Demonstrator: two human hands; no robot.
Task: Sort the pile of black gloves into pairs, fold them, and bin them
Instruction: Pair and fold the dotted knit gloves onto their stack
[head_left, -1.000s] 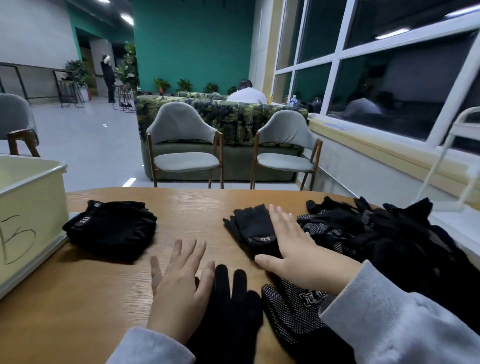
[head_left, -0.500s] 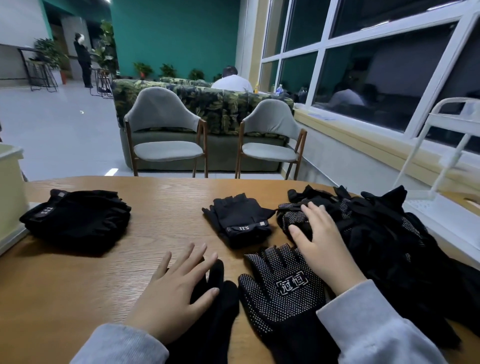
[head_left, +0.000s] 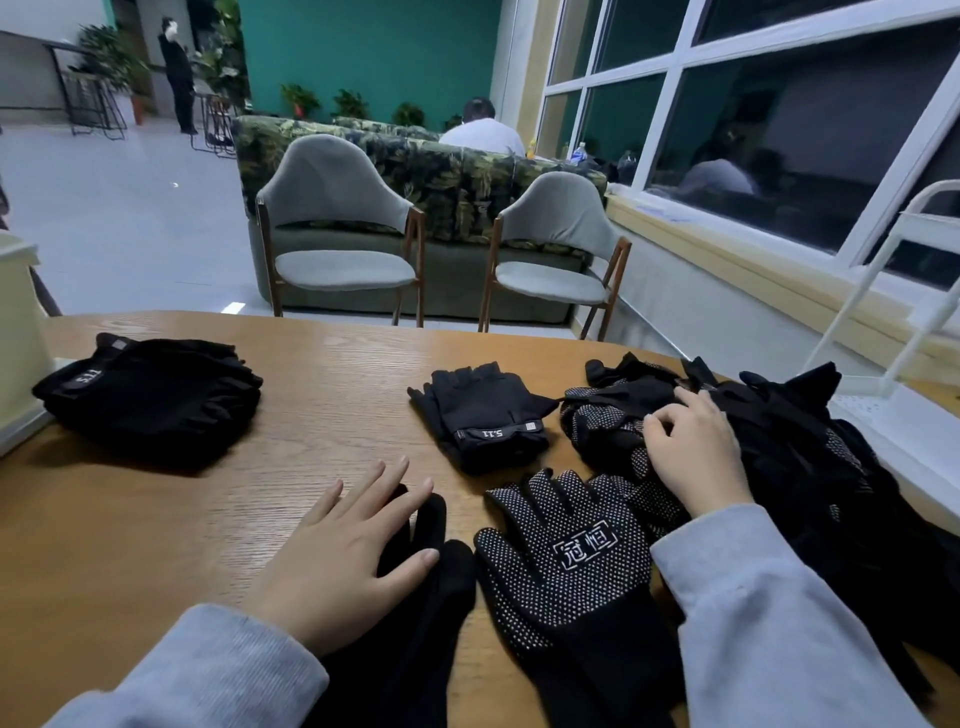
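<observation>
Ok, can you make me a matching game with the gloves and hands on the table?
Things:
1. dotted glove
2. fingerless glove
3. left hand
4. right hand

Where:
A. on the big glove pile
B. lying flat between the two sleeves
C. resting on a plain black glove
D. alone in the middle of the table

Pairs: 1-B, 2-D, 3-C, 4-A

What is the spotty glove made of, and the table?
The spotty glove looks like black knit fabric covered in small white grip dots, probably rubbery. The table looks like wood or a wood-look laminate: brown grain lines under a smooth, slightly shiny finish.
</observation>
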